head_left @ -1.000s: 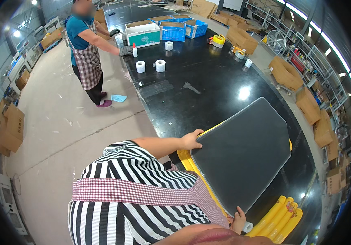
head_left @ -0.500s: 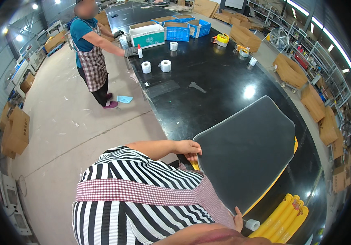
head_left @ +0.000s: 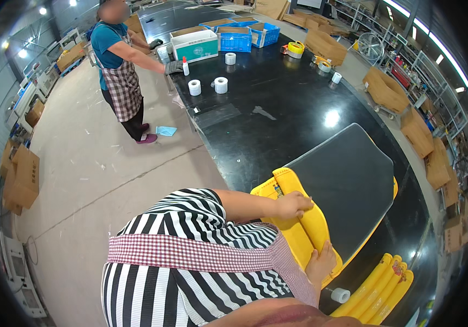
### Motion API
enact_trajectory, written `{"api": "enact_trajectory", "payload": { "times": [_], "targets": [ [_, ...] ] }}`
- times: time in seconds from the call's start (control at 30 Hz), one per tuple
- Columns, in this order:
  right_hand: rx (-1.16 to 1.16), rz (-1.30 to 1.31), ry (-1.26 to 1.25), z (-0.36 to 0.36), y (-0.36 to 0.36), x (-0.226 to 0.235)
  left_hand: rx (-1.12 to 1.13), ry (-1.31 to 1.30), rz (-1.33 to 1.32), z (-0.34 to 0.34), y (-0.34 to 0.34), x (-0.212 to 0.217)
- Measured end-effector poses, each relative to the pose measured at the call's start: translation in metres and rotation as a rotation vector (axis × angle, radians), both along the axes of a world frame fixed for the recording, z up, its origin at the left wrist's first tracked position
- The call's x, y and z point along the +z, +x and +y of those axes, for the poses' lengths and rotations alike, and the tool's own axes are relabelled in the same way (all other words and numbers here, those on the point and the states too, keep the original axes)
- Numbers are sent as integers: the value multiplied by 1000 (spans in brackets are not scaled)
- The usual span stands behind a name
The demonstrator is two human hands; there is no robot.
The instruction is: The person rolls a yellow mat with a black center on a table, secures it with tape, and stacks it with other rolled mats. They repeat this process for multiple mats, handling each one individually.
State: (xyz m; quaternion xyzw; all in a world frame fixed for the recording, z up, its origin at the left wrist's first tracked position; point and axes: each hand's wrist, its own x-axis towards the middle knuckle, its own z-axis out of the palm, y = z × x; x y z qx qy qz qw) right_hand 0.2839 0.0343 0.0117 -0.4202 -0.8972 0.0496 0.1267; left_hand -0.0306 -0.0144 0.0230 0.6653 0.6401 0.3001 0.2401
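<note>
I count one dark grey flat panel with rounded corners (head_left: 348,191) lying on the black glossy table (head_left: 277,109), and under it one bright yellow padded sheet (head_left: 299,229) whose near edge is folded up over the panel's left side. My left hand (head_left: 294,204) lies on that yellow fold, fingers curled over it, gripping it. My right hand (head_left: 321,264) presses flat and open on the yellow edge lower down, grasping nothing. Beside it stand one small white tape roll (head_left: 341,295) and one stack of yellow ridged pieces (head_left: 378,291). Farther up the table I see three white rolls (head_left: 221,84) and two blue crates (head_left: 236,39). Half a second ago the yellow fold was barely showing and my left hand held the panel's bare corner; now the yellow lies over it. My right wrist is cut off by my striped shirt (head_left: 190,256), and the sheet's far side hides beneath the panel.
</note>
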Motion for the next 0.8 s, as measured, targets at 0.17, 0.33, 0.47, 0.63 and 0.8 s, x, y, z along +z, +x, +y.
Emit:
{"api": "enact_trajectory", "payload": {
  "times": [0.17, 0.33, 0.47, 0.63, 0.8],
  "targets": [
    [86, 69, 167, 5, -7, -11, -143, 373, 405, -4, -4, -22],
    [103, 75, 39, 6, -6, -4, -218, 271, 501, -6, 2, -21],
    [153, 58, 147, 0, 0, -23, -260, 239, 377, -19, -2, -23],
    [210, 155, 134, -13, -7, -19, -225, 411, 431, -36, -1, -22],
    [143, 153, 174, -29, -6, -10, -257, 386, 495, -33, 0, -37]
  ]
}}
